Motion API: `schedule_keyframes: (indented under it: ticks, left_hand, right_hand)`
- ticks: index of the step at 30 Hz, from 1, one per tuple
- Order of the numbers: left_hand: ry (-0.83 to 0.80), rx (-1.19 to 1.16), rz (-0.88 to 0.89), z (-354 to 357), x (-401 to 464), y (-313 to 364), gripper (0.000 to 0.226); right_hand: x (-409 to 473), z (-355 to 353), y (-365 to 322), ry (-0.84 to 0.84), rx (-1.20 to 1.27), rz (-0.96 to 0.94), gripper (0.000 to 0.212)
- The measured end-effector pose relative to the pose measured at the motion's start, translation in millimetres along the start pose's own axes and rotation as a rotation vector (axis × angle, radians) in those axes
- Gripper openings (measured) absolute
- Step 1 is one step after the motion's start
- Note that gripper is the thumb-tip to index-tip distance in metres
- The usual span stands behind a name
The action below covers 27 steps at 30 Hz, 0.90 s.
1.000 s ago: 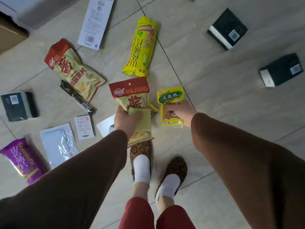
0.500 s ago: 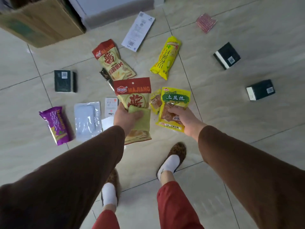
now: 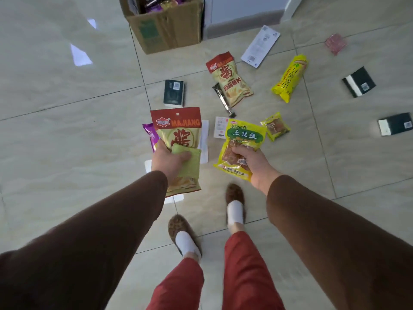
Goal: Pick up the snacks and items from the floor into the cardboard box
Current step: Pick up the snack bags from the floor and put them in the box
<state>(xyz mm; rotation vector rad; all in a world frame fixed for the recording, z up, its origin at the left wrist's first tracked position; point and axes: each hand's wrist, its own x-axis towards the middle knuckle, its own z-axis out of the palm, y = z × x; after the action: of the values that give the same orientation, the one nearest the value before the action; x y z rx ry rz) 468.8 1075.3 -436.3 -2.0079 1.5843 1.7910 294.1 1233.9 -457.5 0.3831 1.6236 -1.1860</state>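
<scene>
My left hand (image 3: 168,162) grips a red-topped MAJIANG chip bag (image 3: 176,130) together with a small green packet (image 3: 187,163), held above the floor. My right hand (image 3: 248,161) grips a yellow-green potato-strip pouch (image 3: 242,136). The open cardboard box (image 3: 169,30) stands at the far top, with snacks inside. On the tiles lie a second MAJIANG bag (image 3: 230,79), a long yellow snack bag (image 3: 289,78), a small yellow packet (image 3: 276,126), a purple bag (image 3: 150,134) partly hidden behind my held bag, and a dark wrapped bar (image 3: 223,100).
Three dark small boxes lie on the floor: one (image 3: 173,92) near centre, two (image 3: 358,82) (image 3: 394,124) at right. A white card (image 3: 260,45) and a pink packet (image 3: 335,43) lie far right. My slippered feet (image 3: 233,202) stand below. A white cabinet base (image 3: 243,16) is beside the box.
My view has swung left and up, bringing the cardboard box into full sight. Both hands keep their bags and have lifted slightly; my feet have stepped forward.
</scene>
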Motion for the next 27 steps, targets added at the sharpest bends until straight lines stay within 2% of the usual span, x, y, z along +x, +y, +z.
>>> schedule_keyframes:
  ticks: [5,11,16,21,27]
  left_hand:
    - [0.023,0.005,0.017,-55,24,18,0.058]
    - [0.023,-0.012,0.041,-111,70,47,0.053]
    - [0.018,-0.007,0.028,-175,117,63,0.054]
    - [-0.01,0.011,0.014,-247,176,85,0.054]
    - [-0.09,0.081,0.092,-330,237,141,0.057]
  right_hand:
    - [-3,66,-2,-0.027,0.031,0.005,0.03]
    - [13,148,-28,-0.03,0.028,-0.013,0.045]
    - [28,232,-51,-0.019,0.008,-0.006,0.029]
    - [36,324,-71,0.043,0.005,-0.009,0.05]
    - [43,425,-104,0.093,0.054,-0.024,0.045]
